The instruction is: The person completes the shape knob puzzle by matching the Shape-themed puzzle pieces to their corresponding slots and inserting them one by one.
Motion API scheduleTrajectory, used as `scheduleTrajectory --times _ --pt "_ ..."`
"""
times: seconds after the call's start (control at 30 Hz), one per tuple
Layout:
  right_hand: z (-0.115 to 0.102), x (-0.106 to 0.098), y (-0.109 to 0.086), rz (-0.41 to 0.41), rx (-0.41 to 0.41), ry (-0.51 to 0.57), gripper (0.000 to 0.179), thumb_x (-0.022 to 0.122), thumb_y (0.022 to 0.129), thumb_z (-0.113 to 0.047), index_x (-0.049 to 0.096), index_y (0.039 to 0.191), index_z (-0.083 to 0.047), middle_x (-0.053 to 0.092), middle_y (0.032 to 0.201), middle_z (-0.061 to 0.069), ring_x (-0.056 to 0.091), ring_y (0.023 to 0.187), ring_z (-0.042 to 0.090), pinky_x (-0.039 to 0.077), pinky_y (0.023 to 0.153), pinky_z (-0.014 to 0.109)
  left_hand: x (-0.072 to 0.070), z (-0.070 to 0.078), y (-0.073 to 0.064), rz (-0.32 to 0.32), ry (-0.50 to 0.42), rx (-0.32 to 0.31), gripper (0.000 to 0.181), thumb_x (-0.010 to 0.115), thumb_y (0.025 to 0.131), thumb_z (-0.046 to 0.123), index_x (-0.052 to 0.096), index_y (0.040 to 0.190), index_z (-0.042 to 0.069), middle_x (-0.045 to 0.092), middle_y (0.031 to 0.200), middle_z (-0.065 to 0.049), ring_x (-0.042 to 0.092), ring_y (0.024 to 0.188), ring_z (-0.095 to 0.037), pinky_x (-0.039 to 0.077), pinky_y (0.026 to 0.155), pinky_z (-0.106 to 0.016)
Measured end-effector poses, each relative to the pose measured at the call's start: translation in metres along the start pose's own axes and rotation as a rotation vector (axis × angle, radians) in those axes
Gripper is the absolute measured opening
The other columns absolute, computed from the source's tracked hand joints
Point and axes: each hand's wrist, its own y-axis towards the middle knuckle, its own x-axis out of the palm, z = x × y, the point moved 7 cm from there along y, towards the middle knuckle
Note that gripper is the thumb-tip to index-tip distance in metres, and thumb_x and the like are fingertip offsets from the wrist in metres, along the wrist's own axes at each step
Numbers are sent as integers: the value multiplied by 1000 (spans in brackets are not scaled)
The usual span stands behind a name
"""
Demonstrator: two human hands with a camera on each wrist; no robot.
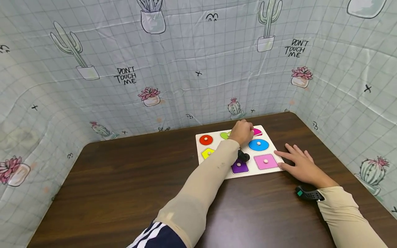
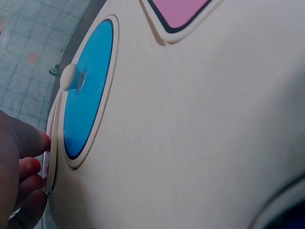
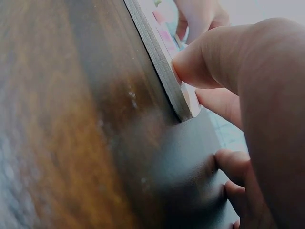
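Note:
A white knob puzzle board (image 1: pixel 251 166) lies at the back right of the table. My left hand (image 1: pixel 243 132) is over its far edge, fingers curled, and pinches a magenta puzzle piece (image 1: pixel 257 131) whose pale edge shows raised at one side. The fingers hide much of that piece, so its full shape cannot be told. Beside it sits a blue oval piece (image 2: pixel 97 71) with a white knob. My right hand (image 1: pixel 299 164) rests at the board's right side, fingers spread, with thumb and index finger touching the board's edge.
Other pieces on the board are a red circle (image 1: pixel 204 140), a yellow piece (image 1: pixel 206 152), a green piece (image 1: pixel 223 135), a purple piece (image 1: pixel 240 168) and a pink square (image 1: pixel 262 165). A cactus-print cloth (image 1: pixel 186 62) hangs around the brown table (image 1: pixel 130 179).

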Motion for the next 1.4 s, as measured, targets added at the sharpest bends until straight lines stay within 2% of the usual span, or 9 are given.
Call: scheduleTrajectory --times 0.23,0.53,0.8,1.07,1.4 --pt "0 -2 0 -16 9 -10 57 59 100 -41 51 147 -9 20 156 37 9 143 59 -1 108 75 0 1 1 -35 2 17 25 62 97 31 76 116 23 65 106 7 55 104 -10 48 86 -22" --pt "1 -2 -2 -5 0 -2 56 58 101 -39 51 147 -9 21 156 37 9 143 59 -1 108 75 -1 6 0 -50 44 107 28 58 99 31 75 120 22 70 113 8 57 107 -10 45 93 -20" --pt "-1 0 0 -14 -8 0 55 58 101 -40 51 147 -10 21 156 37 9 143 58 -1 108 75 1 -2 -1 -52 8 73 28 65 96 38 76 117 23 67 108 8 55 107 -10 46 89 -20" --pt "-3 1 1 -16 -12 -7 56 58 101 -40 51 147 -10 21 156 37 9 143 59 -1 107 76 0 -3 -3 -43 23 52 25 64 97 33 75 117 23 66 108 8 54 107 -11 46 92 -23" --pt "-4 0 1 -2 -9 -7 55 59 100 -39 53 145 -9 22 155 38 10 143 59 0 107 76 -1 4 -2 -75 100 155 24 62 99 31 74 118 24 69 111 11 55 100 -6 48 82 -22"
